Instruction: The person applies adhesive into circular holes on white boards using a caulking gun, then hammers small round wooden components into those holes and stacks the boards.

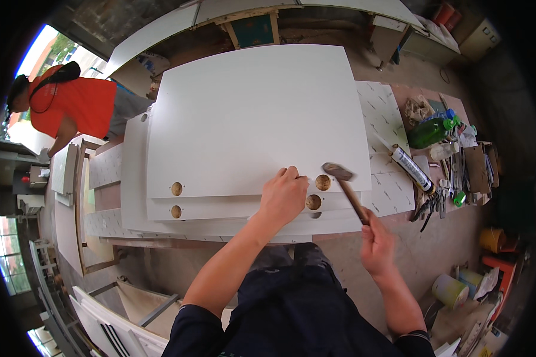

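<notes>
A stack of white panels lies in front of me, and the top white panel (pixel 256 113) has two round bored holes near its near edge. My left hand (pixel 284 195) is closed in a pinch over that near edge, just left of the right-hand hole (pixel 323 182). What its fingertips hold is too small to make out. My right hand (pixel 377 243) grips the wooden handle of a hammer (pixel 338 172). The hammer's head is raised near the right-hand hole, to the right of my left hand. More bored holes show in the panel underneath.
Right of the stack, the bench holds a sealant tube (pixel 412 169), a green bottle (pixel 430 132), pliers (pixel 438 202) and other hand tools. A person in an orange shirt (pixel 71 101) stands at the far left. Paint cans (pixel 449 290) stand on the floor at lower right.
</notes>
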{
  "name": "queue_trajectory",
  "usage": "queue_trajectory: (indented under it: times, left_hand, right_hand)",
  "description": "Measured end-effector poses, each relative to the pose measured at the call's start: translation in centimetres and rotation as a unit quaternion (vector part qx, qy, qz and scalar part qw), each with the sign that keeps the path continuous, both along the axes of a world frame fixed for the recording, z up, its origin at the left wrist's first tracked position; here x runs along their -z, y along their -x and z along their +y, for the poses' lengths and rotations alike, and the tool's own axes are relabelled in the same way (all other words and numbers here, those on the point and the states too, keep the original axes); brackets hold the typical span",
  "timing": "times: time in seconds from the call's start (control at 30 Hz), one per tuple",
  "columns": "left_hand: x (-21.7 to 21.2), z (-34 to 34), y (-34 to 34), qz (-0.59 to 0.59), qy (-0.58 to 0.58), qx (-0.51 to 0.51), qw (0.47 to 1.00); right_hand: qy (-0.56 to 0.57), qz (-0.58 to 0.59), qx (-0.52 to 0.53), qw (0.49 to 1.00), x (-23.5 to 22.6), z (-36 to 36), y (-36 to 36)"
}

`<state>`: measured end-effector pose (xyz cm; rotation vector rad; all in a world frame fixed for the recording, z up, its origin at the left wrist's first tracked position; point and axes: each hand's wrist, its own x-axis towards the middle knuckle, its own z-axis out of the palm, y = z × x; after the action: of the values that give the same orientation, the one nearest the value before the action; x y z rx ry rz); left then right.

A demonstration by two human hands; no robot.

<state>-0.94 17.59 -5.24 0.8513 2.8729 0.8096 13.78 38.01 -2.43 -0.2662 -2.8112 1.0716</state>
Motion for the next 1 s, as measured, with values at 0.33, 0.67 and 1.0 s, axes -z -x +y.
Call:
queue_trajectory:
  times: [0.33, 0.67, 1.0]
  left_hand:
    - [-1.0, -2.2, -1.2, -0.007, -0.014, -0.042, 0.999]
    - [-1.3, -13.0, -4.0, -0.047, -0.054, -0.172, 0.982]
    - [-0.3, -26.2, 0.6, 0.035, -0.019, -0.236, 0.971]
  right_hand:
    - [-0.039, -0.086, -0.037, 0.995, 0.6, 1.0, 0.9]
    - [-0.078, -0.012, -0.063, 0.995, -1.5, 0.2, 1.6]
    - [-0.018, -0.047, -0.050, 0.997, 0.7, -11.2, 3.8]
